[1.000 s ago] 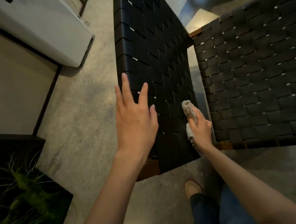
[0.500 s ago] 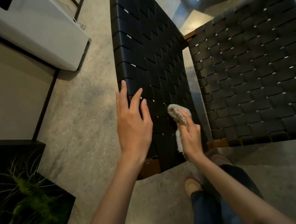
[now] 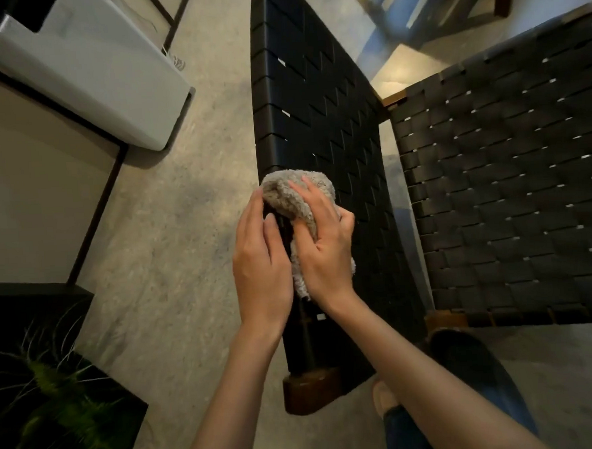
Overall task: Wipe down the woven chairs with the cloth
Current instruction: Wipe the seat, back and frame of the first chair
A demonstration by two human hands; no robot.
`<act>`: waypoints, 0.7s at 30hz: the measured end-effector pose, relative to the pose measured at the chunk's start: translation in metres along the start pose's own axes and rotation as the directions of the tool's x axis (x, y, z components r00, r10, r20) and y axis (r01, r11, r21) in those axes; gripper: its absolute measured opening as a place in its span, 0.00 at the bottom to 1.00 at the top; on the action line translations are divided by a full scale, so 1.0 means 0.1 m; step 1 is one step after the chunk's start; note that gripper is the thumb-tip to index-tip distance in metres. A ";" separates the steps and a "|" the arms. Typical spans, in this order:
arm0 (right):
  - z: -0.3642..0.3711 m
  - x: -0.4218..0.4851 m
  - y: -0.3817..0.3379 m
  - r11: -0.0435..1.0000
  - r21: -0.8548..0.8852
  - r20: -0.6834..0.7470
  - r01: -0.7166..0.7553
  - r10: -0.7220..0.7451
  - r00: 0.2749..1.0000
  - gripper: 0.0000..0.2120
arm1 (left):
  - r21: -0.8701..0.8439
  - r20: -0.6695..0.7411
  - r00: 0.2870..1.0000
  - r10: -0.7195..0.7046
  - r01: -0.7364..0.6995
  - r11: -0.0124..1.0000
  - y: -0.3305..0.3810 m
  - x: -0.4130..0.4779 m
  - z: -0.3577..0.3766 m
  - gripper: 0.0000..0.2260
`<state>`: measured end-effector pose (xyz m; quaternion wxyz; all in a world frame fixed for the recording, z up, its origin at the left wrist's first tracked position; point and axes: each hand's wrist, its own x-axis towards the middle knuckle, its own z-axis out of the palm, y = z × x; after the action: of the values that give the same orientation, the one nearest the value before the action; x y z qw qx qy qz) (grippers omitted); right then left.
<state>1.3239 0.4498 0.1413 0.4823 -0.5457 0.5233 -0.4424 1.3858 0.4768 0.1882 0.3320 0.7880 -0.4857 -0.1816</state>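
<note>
Cloth (image 3: 302, 198), bunched and beige, sits on the left edge of the black woven chair (image 3: 315, 103). Its long axis runs along that edge, rounded end pointing away from the person. The right hand (image 3: 325, 253) clutches it; the left hand (image 3: 260, 260), fingers straight, touches its side.

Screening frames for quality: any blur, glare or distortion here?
Head view: dim warm light, the black woven chair shows little contrast. Head view: wide-angle bowing curves its edges. Head view: plant at lower left smeared; cloth, left hand and right hand fairly sharp. Head view: bluish glare on the floor at top.
</note>
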 end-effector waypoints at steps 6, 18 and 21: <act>-0.05 0.33 0.61 0.996 -0.068 -0.032 -0.060 0.058 0.998 0.23 | 0.162 0.107 0.992 0.067 -0.083 0.983 0.04 0.30 0.23 0.21; -0.42 0.74 1.96 0.807 -0.148 -0.159 -0.571 0.550 0.820 0.22 | 0.412 0.126 0.989 0.075 -0.121 0.903 0.14 0.57 0.36 0.26; -0.49 0.77 2.21 0.722 -0.177 -0.204 -0.669 0.638 0.742 0.21 | 0.403 0.137 0.987 0.088 -0.137 0.905 0.12 0.57 0.37 0.26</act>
<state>1.2486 0.3732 -0.0721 0.5034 -0.3500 0.7612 -0.2112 1.3822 0.4097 0.1719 0.1399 0.7990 -0.5760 -0.1012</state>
